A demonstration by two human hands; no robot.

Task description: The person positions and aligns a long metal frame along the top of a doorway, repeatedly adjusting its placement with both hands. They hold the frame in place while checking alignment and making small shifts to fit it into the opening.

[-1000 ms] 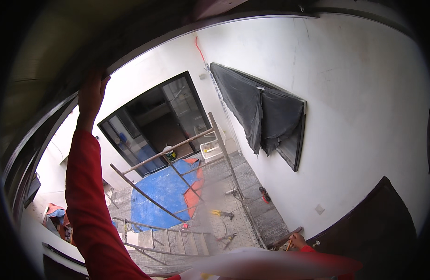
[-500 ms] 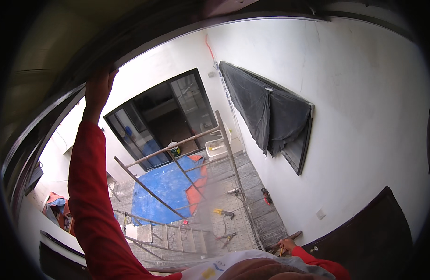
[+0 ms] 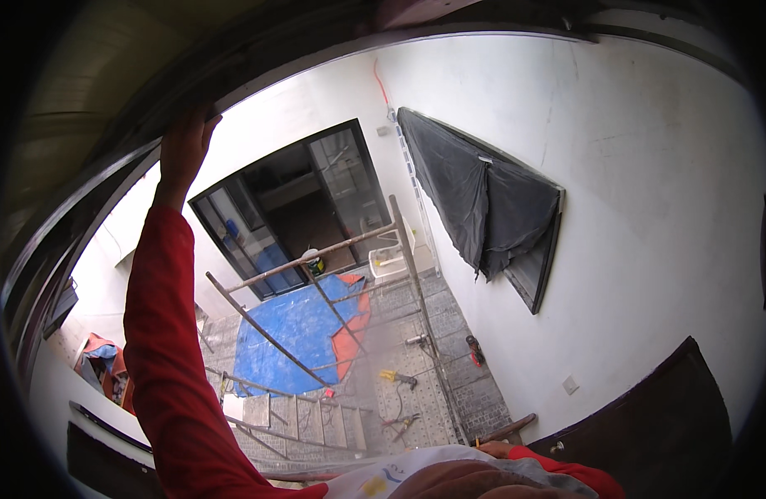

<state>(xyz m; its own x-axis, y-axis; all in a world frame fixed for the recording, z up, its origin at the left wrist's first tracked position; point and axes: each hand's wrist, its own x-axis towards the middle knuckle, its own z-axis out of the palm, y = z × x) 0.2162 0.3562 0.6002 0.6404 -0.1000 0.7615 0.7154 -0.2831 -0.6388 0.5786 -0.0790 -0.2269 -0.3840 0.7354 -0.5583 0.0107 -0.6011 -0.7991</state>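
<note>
My left hand (image 3: 185,154) reaches up at the upper left, its fingers over the edge of a dark overhead beam (image 3: 258,76). Its thumb shows on the near side, while the fingertips fade into shadow. Low at the right, my right hand (image 3: 498,450) is closed beside a rusty scaffold pipe (image 3: 516,426). A thin yellow-orange stick (image 3: 478,442) pokes out by its fingers, too small to name surely. My shirt covers part of that hand.
Scaffold frames (image 3: 316,249) rise below me over a perforated metal platform (image 3: 428,391) holding yellow-handled tools (image 3: 397,378). A blue tarp (image 3: 291,333) covers floor beyond, before a sliding glass door (image 3: 291,204). Black sheeting (image 3: 483,200) hangs over the window at right.
My right hand has drawn down and left, closer to my body and partly behind my shirt. My left hand stays at the beam. The whole view has shifted slightly.
</note>
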